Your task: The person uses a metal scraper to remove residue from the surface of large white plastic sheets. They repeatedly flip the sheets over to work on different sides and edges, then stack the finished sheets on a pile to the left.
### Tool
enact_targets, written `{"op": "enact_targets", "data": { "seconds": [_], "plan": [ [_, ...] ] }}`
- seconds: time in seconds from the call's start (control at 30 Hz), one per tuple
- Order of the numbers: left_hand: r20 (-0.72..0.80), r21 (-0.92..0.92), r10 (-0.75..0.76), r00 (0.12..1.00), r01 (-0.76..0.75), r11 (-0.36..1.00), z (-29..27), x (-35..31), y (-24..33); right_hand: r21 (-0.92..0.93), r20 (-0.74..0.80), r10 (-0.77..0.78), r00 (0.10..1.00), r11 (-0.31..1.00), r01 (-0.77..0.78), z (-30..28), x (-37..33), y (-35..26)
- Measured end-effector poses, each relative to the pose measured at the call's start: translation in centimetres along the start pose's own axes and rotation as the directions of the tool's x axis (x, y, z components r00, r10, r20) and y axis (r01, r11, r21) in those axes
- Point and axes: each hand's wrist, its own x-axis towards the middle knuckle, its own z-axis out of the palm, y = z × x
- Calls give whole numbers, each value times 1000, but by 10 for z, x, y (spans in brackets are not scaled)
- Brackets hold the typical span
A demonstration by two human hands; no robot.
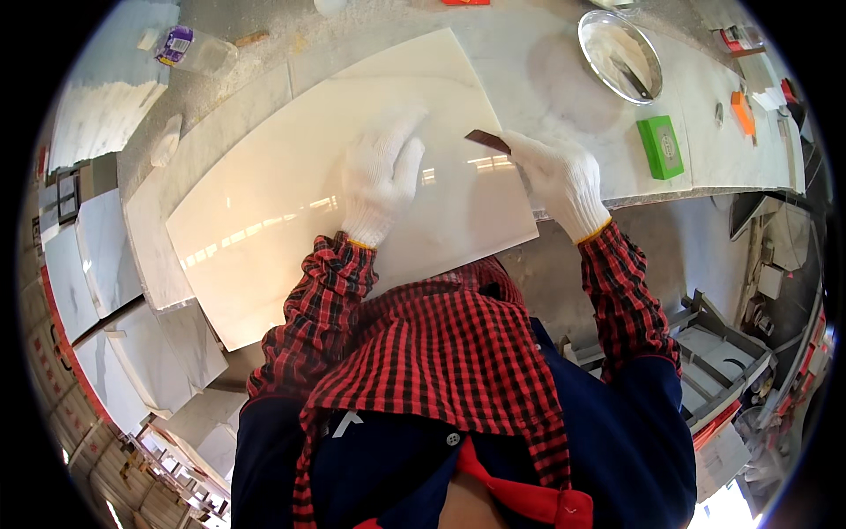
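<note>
My left hand (384, 169), in a white knit glove, lies on a large polished cream-white stone slab (291, 159), its fingers stretched out and holding nothing. At the slab's right edge, my right hand (559, 181), gloved the same way, pinches a thin, flat, dark brown strip (487, 140). The strip's free end reaches over the slab; whether it touches the surface I cannot tell. Bright reflections streak the glossy slab, and its near edge meets my red-and-black checked apron (441, 353).
The slab rests on a pale stone worktop (564, 132). Beyond my right hand are a green box (660, 147), a metal bowl (589, 42) with white powder and a knife-like tool (631, 78), and an orange block (743, 113). A clear bottle (207, 55) lies far left; stone panels (101, 256) stand left.
</note>
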Motion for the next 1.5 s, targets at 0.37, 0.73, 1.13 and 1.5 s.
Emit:
{"op": "enact_targets", "data": {
  "seconds": [0.37, 0.73, 1.13, 1.5],
  "plan": [
    [199, -60, 85, 976, -75, 995, 6, -1, 0, 653, 159, 436, 886, 626, -425, -46, -111, 18],
    [473, -369, 451, 757, -294, 881, 41, -25, 69, 671, 107, 834, 541, 341, -659, -18, -252, -19],
    [269, -253, 68, 961, 3, 968, -23, -87, 63, 457, -45, 445, 894, 805, -378, 0, -68, 14],
    [478, -572, 95, 873, 227, 789, -22, -104, 74, 117, -181, 42, 983, 993, -21, 34, -3, 38]
  ]
}}
